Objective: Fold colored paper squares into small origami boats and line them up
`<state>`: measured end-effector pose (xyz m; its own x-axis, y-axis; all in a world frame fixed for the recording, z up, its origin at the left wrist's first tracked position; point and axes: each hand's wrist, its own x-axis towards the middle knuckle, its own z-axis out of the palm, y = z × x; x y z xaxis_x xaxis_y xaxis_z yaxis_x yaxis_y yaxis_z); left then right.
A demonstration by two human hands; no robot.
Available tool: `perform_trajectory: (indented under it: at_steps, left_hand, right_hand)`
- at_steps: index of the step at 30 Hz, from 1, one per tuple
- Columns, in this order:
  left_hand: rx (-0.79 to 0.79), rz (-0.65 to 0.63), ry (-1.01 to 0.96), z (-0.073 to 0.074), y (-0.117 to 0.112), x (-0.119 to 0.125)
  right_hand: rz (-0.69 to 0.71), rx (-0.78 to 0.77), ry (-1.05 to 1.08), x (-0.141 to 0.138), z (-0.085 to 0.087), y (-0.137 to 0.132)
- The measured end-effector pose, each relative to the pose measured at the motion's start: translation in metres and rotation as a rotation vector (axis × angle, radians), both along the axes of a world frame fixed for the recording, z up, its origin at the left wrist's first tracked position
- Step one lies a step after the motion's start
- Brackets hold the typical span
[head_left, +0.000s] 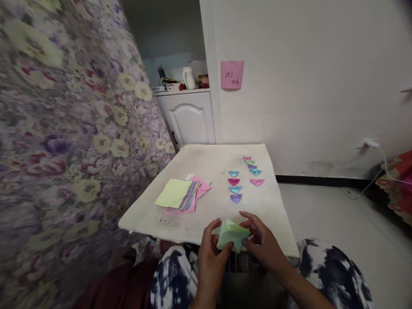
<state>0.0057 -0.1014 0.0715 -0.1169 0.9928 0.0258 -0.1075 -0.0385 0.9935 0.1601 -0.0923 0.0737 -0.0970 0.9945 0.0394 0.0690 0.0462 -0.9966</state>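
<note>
I see a paper stack (174, 193) left of centre (pale yellow on top). At lower centre, the left hand (213, 246) pinches folded green paper (232, 234) between thumb and fingers. Small folded papers (234, 182) lie right of centre; below, the right hand (260, 238), loosely curled, holds the green paper's right edge.

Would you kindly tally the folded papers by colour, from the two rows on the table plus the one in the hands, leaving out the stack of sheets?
Blue folded papers: 3
Pink folded papers, light or deep: 3
Purple folded papers: 2
Green folded papers, counting the held one: 2
Total: 10 visible
</note>
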Motion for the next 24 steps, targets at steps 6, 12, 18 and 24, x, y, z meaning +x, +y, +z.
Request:
perform_trajectory:
  at_steps: [6,12,18,24]
  left_hand:
    - [-0.046,-0.014,-0.034,0.009,-0.005,0.005]
    - [-0.045,-0.061,-0.038,0.005,-0.003,-0.001]
    - [-0.035,-0.164,0.134,0.006,0.0,-0.005]
    - [-0.041,-0.139,0.093,0.017,-0.004,0.0]
  right_hand:
    - [0.055,-0.048,0.062,-0.009,-0.001,0.0]
    - [0.063,0.001,0.033,-0.009,0.0,0.001]
    - [0.076,0.037,0.008,-0.006,-0.001,0.0]
    - [0.085,0.023,0.013,-0.006,-0.003,-0.001]
